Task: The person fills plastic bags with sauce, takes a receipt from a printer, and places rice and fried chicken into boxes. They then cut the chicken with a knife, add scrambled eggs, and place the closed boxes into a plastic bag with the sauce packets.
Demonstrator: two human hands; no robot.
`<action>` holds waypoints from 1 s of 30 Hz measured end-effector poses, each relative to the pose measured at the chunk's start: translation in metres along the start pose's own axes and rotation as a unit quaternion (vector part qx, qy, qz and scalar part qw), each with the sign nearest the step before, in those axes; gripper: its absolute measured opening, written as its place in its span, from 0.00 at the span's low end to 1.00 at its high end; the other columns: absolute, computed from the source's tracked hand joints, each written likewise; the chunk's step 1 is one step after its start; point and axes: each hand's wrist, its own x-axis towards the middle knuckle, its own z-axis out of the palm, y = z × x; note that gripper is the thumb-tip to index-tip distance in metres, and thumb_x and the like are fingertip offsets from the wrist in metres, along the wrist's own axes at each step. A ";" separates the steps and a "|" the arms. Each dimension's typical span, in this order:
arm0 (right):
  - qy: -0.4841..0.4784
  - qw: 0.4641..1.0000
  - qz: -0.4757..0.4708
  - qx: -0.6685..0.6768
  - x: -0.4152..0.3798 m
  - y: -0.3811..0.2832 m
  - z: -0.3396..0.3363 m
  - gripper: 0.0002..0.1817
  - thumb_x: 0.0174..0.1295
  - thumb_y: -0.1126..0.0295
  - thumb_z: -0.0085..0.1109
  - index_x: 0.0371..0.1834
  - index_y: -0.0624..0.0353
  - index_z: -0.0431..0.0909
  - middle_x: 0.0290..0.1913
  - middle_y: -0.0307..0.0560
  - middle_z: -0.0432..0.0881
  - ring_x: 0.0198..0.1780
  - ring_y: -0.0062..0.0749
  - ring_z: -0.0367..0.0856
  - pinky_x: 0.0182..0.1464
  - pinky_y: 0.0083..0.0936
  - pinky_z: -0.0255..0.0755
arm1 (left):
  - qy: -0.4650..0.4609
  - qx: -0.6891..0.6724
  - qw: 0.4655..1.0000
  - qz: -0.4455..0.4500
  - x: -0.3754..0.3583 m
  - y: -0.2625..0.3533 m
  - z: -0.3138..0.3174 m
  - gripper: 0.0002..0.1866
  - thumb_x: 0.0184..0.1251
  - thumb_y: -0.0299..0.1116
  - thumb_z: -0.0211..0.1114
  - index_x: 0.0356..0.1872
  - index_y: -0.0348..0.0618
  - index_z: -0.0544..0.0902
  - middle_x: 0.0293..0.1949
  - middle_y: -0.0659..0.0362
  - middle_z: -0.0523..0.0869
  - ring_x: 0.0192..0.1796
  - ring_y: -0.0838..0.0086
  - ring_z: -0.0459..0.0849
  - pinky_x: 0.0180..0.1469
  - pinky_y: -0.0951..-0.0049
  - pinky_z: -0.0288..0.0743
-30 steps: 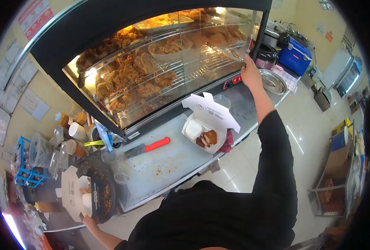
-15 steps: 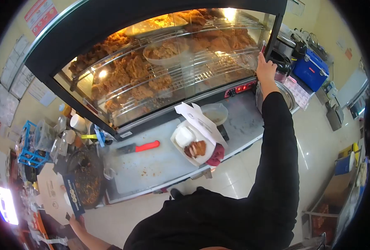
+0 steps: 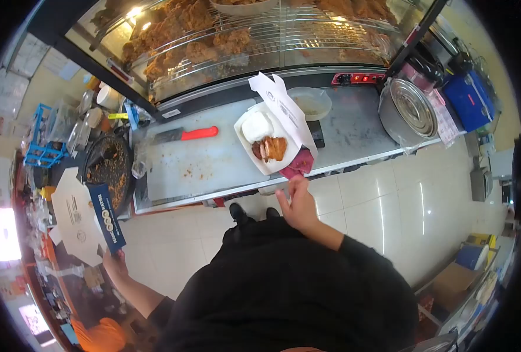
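My left hand grips the lower edge of an open cardboard box with a dark blue printed panel, at the lower left. My right hand is at the counter's front edge, its fingers bent close to a dark red cloth; whether they pinch the cloth I cannot make out. Just behind the cloth stands a second open white box, holding white rice and sliced brown fried meat. A red-handled knife lies on the white cutting board.
Behind the counter stands a glass warmer with fried pieces on racks. A lidded steel pot and a blue cooler are at the right. A dark pan of crumbs sits at the left, and a translucent bowl behind the box.
My right hand has come down from the warmer's right side to the cloth at the counter edge. The view has tilted downward. My left hand still holds the cardboard box.
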 end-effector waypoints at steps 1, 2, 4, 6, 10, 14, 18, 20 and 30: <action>0.027 0.992 0.111 0.047 0.002 0.004 0.012 0.33 0.60 0.57 0.62 0.59 0.68 0.59 0.44 0.58 0.78 0.43 0.47 0.79 0.45 0.38 0.73 | 0.012 -0.034 0.999 -0.022 -0.005 -0.001 0.000 0.09 0.66 0.36 0.60 0.38 0.41 0.79 0.29 0.64 0.78 0.30 0.81 0.75 0.32 0.85 0.70; 0.046 0.989 0.113 0.082 0.008 0.012 0.024 0.37 0.60 0.56 0.61 0.62 0.71 0.53 0.48 0.61 0.76 0.47 0.49 0.78 0.49 0.38 0.71 | 0.022 -0.041 0.999 -0.026 -0.004 -0.007 -0.005 0.10 0.65 0.37 0.61 0.39 0.41 0.79 0.29 0.64 0.79 0.29 0.81 0.77 0.31 0.85 0.72; 0.091 0.977 0.119 0.154 0.032 0.026 0.045 0.46 0.62 0.55 0.59 0.68 0.76 0.40 0.55 0.68 0.72 0.55 0.53 0.75 0.56 0.36 0.69 | 0.007 -0.032 0.999 -0.018 -0.019 -0.005 -0.003 0.13 0.66 0.39 0.61 0.41 0.40 0.78 0.30 0.62 0.81 0.27 0.80 0.77 0.29 0.84 0.73; 0.096 0.980 0.161 0.071 0.051 0.028 0.053 0.49 0.63 0.53 0.56 0.69 0.76 0.35 0.55 0.70 0.72 0.57 0.56 0.74 0.60 0.36 0.65 | 0.000 -0.035 0.999 -0.027 -0.031 -0.004 -0.001 0.13 0.67 0.40 0.60 0.42 0.40 0.77 0.30 0.61 0.81 0.27 0.79 0.78 0.30 0.82 0.75; 0.033 0.940 0.273 0.200 0.065 0.022 0.048 0.38 0.67 0.59 0.48 0.68 0.77 0.43 0.46 0.71 0.77 0.43 0.53 0.83 0.43 0.34 0.78 | 0.014 -0.041 0.999 -0.027 -0.040 -0.015 -0.011 0.14 0.68 0.41 0.58 0.43 0.40 0.75 0.31 0.60 0.80 0.27 0.76 0.78 0.30 0.78 0.75; 0.019 0.972 0.176 0.157 0.061 0.105 0.074 0.21 0.67 0.65 0.46 0.52 0.75 0.67 0.39 0.66 0.79 0.29 0.46 0.85 0.27 0.32 0.80 | 0.020 -0.014 1.000 -0.009 -0.049 -0.021 -0.030 0.14 0.69 0.39 0.56 0.47 0.39 0.72 0.32 0.59 0.80 0.27 0.73 0.77 0.29 0.75 0.74; 0.100 0.955 0.177 0.215 0.062 0.097 0.065 0.15 0.69 0.68 0.39 0.53 0.66 0.61 0.37 0.59 0.79 0.26 0.42 0.85 0.25 0.30 0.80 | 0.032 -0.009 0.998 -0.045 -0.030 -0.039 -0.078 0.16 0.69 0.39 0.55 0.49 0.38 0.71 0.34 0.57 0.81 0.27 0.73 0.77 0.30 0.75 0.74; 0.104 0.958 0.155 0.218 0.063 0.109 0.063 0.19 0.67 0.69 0.39 0.60 0.61 0.54 0.39 0.60 0.78 0.28 0.43 0.85 0.26 0.32 0.80 | 0.047 -0.017 0.997 -0.050 -0.029 -0.046 -0.101 0.18 0.69 0.40 0.55 0.52 0.37 0.70 0.35 0.56 0.81 0.28 0.72 0.78 0.30 0.74 0.74; 0.134 0.919 0.213 0.305 0.039 0.025 0.080 0.27 0.67 0.69 0.43 0.67 0.55 0.47 0.46 0.59 0.74 0.39 0.49 0.84 0.40 0.38 0.81 | 0.138 0.001 0.988 -0.074 0.014 -0.093 -0.276 0.29 0.68 0.43 0.57 0.59 0.30 0.63 0.37 0.48 0.80 0.28 0.64 0.83 0.28 0.68 0.82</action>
